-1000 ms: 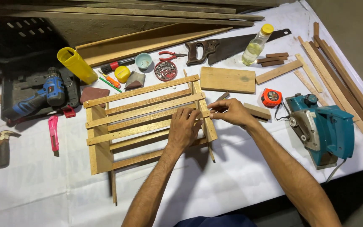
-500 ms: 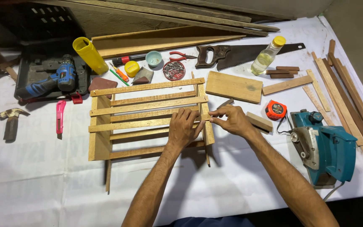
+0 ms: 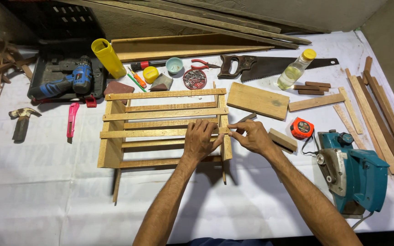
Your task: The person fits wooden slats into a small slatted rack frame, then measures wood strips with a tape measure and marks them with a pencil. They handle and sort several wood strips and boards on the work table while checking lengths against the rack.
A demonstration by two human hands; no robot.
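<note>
I am pressing my left hand [image 3: 200, 141], fingers loosely curled, onto the slatted wooden rack [image 3: 160, 130] lying mid-table, while my right hand [image 3: 251, 135] is pinching something small against the rack's right upright, beside the tape measure [image 3: 302, 128].

Under the fingers [image 3: 233, 129] the slatted rack [image 3: 160, 130] is pale honey-yellow wood with a faint grain, and the bench [image 3: 46, 200] beneath it is draped in white cloth. Just right of the fingers sits an orange tape measure [image 3: 302, 128] with a black face, and further right a teal planer [image 3: 359, 173] with a grey metal side. Above the fingers lie a round tin of dark reddish nails [image 3: 194, 79], a saw [image 3: 270, 67] with a dark brown handle, and a clear bottle [image 3: 296, 69] capped in yellow. Far left of the fingers are a bright yellow tube [image 3: 108, 57], a blue and black drill [image 3: 67, 81] and a pink knife [image 3: 72, 119].
</note>
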